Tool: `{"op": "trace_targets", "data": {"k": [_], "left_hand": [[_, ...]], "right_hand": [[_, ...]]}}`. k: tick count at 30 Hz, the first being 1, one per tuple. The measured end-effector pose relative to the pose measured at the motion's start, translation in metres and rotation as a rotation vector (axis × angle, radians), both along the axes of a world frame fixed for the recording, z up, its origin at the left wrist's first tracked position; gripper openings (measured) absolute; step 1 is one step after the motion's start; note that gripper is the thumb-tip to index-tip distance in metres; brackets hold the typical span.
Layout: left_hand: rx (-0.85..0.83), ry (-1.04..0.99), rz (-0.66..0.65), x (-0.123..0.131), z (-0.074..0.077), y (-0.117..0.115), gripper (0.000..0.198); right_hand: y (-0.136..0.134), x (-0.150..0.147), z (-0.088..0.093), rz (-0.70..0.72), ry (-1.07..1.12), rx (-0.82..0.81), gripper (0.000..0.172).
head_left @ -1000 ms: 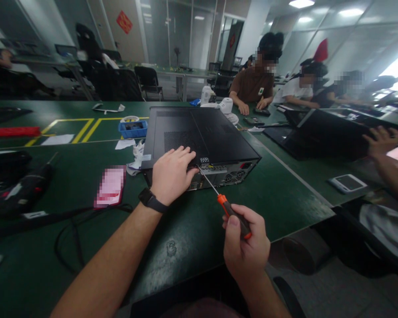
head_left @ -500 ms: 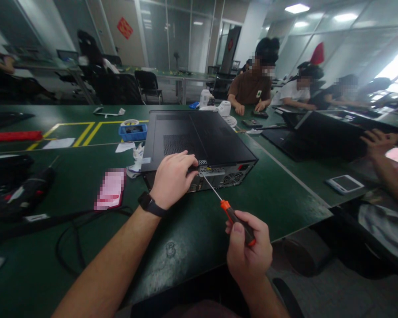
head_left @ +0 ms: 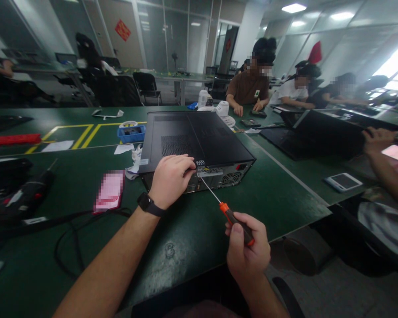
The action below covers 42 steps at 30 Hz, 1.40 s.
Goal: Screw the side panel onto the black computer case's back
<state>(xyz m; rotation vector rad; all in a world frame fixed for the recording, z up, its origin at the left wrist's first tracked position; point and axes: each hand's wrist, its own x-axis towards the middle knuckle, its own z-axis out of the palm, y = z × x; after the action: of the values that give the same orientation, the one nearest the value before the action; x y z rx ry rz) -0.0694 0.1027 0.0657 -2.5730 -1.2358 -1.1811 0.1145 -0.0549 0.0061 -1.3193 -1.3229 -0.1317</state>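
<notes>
A black desktop computer case (head_left: 199, 141) lies on its side on the green table (head_left: 278, 190), its rear panel facing me. My left hand (head_left: 170, 179), with a black watch on the wrist, rests on the case's near top edge, fingers curled over it and pinched at the rim. My right hand (head_left: 248, 251) is closed round the orange-and-black handle of a screwdriver (head_left: 225, 210). The thin shaft runs up and left, and its tip meets the rear panel right beside my left fingertips.
A pink blurred object (head_left: 109, 191), black cables (head_left: 69, 238) and a black power tool (head_left: 26, 196) lie to the left. A blue parts bin (head_left: 131, 131) sits behind the case. Another person's arm (head_left: 383, 165) reaches over a second black case (head_left: 318, 134) at right; other people sit beyond.
My left fingers have curled from lying flat on the lid to pinching at its near edge. The screwdriver tip has stayed at the rear panel, my right hand barely shifting.
</notes>
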Motion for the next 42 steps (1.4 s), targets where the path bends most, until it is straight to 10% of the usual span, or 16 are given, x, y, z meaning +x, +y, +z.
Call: {"op": "trace_targets", "data": {"k": [42], "left_hand": [[0.065, -0.062, -0.067, -0.003, -0.009, 0.009, 0.013]], "right_hand": [[0.012, -0.010, 0.006, 0.032, -0.029, -0.038, 0.020]]}}
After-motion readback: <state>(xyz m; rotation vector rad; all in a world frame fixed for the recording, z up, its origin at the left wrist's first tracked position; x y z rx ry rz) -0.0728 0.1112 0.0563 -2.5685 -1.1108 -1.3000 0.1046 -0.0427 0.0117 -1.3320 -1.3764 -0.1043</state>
